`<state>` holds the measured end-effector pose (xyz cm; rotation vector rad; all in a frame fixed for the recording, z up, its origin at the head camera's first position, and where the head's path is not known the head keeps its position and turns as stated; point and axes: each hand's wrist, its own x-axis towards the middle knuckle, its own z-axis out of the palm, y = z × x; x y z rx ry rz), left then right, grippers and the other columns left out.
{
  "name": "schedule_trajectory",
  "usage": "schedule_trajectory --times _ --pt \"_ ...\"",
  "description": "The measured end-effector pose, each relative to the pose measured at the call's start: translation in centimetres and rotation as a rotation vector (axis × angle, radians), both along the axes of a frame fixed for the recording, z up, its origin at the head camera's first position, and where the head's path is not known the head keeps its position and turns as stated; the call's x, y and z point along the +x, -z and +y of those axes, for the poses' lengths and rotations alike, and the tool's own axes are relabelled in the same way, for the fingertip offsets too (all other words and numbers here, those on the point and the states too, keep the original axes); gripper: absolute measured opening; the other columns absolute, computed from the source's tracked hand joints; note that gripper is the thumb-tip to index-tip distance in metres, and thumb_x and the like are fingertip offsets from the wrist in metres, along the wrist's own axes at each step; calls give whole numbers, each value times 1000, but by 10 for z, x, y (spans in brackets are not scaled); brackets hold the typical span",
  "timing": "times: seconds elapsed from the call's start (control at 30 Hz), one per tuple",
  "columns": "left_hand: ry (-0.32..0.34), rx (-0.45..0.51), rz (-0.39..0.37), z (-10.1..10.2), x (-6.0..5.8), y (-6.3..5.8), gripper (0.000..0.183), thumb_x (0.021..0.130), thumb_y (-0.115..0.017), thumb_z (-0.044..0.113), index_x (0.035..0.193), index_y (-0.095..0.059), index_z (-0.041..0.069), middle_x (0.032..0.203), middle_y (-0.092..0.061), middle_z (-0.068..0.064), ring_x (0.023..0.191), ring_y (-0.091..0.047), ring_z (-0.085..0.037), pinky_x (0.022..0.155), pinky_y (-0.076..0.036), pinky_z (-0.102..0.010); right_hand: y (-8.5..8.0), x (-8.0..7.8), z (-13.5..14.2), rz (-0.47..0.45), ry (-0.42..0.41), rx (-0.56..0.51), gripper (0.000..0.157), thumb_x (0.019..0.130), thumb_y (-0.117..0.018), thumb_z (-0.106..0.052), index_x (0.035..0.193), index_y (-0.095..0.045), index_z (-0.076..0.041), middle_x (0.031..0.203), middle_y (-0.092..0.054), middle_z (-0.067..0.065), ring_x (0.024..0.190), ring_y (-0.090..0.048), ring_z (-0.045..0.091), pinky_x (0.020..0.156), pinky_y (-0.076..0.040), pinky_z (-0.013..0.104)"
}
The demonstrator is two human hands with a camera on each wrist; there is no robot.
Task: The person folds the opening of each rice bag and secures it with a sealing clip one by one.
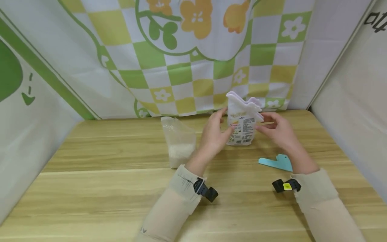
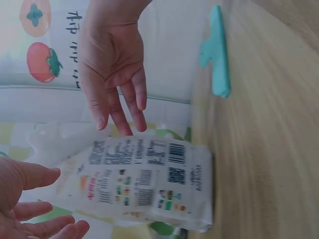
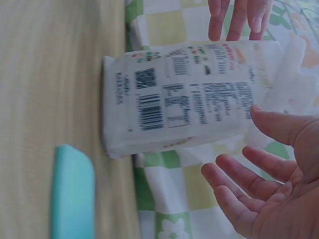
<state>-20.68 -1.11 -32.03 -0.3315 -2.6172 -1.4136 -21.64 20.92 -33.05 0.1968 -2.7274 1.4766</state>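
A white printed bag (image 1: 241,132) stands upright near the table's back edge, its top held by a pale lilac sealing clip (image 1: 245,103). My left hand (image 1: 214,131) is at its left side, fingers spread and loosely bent. To the right is my right hand (image 1: 278,130), thumb near the bag's edge and fingers relaxed. In the right wrist view, the right hand (image 3: 269,179) shows its palm beside the bag (image 3: 184,94), nothing gripped. The left wrist view shows the left hand (image 2: 30,199) loosely spread by the bag's top; whether either hand touches it, I cannot tell.
A clear bag of white grains (image 1: 180,151) stands left of my left hand. A turquoise sealing clip (image 1: 276,163) lies on the wooden table (image 1: 105,201) near my right wrist. Behind hangs a checked, flowered cloth (image 1: 181,74).
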Motion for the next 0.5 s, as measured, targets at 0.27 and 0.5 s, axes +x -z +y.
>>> schedule_trajectory --times 0.27,0.5 --pt "-16 5 89 -6 17 -24 66 91 -73 17 149 -42 13 146 -52 -6 126 -55 -24 102 -49 -41 -21 13 10 142 15 -42 54 96 -66 -19 144 -47 -1 122 -58 7 94 -56 -8 74 -50 9" --pt "17 -4 183 -18 30 -41 60 91 -72 16 146 -47 11 144 -56 -6 127 -57 -25 107 -46 -39 -34 25 7 187 85 -13 54 95 -68 -27 143 -51 -9 121 -60 0 98 -55 -6 92 -53 26"
